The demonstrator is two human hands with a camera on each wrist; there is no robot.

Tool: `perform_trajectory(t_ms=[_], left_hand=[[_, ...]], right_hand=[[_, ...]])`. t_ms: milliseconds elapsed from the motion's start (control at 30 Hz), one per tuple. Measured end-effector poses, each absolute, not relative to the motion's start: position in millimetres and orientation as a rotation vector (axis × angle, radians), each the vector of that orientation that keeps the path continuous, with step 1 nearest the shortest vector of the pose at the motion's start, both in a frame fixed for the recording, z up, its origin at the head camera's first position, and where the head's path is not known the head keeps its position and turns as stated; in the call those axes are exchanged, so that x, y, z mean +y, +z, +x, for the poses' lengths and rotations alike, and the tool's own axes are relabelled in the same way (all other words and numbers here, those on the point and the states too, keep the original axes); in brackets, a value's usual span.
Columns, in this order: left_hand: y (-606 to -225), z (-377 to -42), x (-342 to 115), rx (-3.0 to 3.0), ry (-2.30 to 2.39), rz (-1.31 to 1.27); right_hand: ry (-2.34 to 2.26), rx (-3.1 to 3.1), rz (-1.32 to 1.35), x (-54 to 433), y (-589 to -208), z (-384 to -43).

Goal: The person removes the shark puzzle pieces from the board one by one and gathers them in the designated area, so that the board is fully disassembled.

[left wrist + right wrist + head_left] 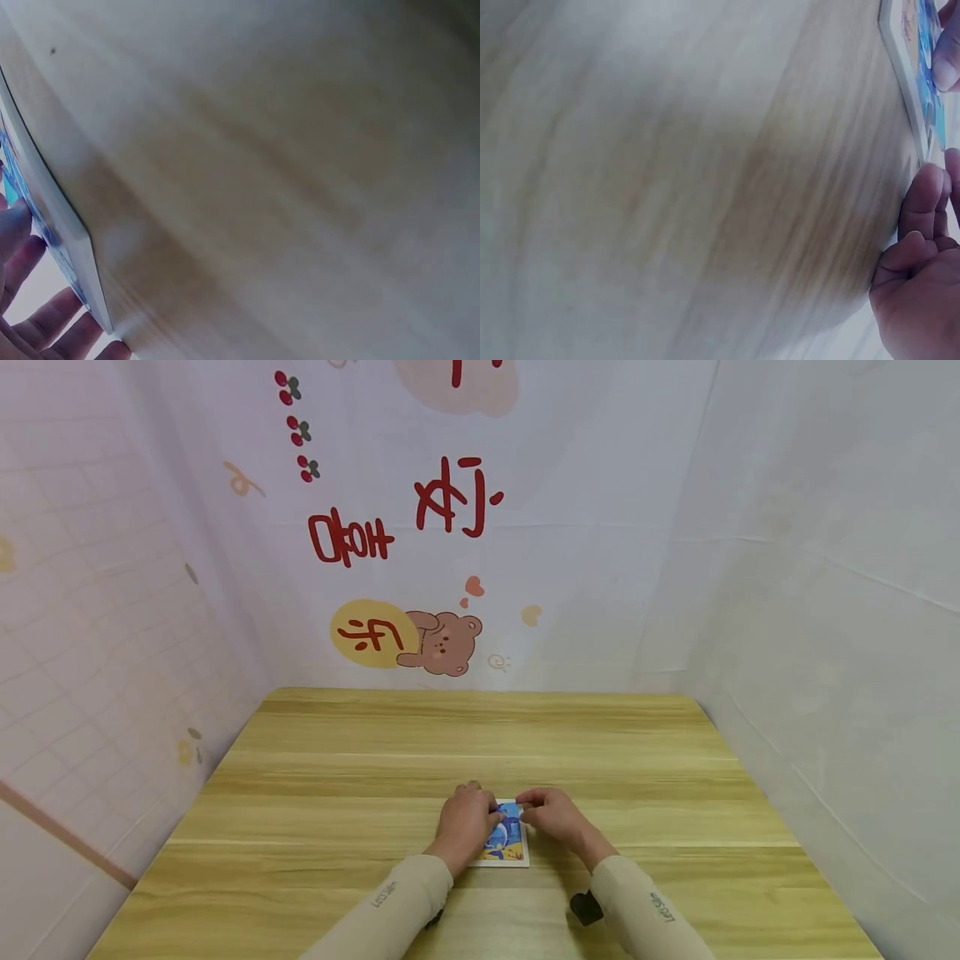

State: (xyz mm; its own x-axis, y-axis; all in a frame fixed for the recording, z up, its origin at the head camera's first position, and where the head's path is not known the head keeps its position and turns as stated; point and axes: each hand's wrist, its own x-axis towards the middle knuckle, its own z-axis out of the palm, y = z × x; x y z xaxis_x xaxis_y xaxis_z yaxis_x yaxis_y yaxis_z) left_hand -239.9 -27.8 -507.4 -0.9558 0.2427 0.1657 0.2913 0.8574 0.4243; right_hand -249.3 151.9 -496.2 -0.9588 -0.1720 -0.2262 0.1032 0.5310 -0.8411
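Gripping flat, white-bordered, blue-pictured board on yellow wood-grain table with left hand; apparently working far-right corner with right hand, cannot tell if pinching; next, probably calls for steady bracing

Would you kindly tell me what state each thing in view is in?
Picture: face up on the table, partly covered by a hand.
Left hand: resting over the picture's left side.
Right hand: fingers at the picture's far right corner; whether they pinch it is unclear.
Sleeves: pulled down to about the wrists.
Cloth: hanging behind the table, lightly creased.
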Motion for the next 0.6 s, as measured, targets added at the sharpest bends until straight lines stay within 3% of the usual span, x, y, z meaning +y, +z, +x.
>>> perform_trajectory(t_ms=[600], left_hand=[[-505, -237, -33, -2.939, -0.738, -0.484]], right_hand=[[-1.298, 2.697, -0.291, 148, -507, -249]])
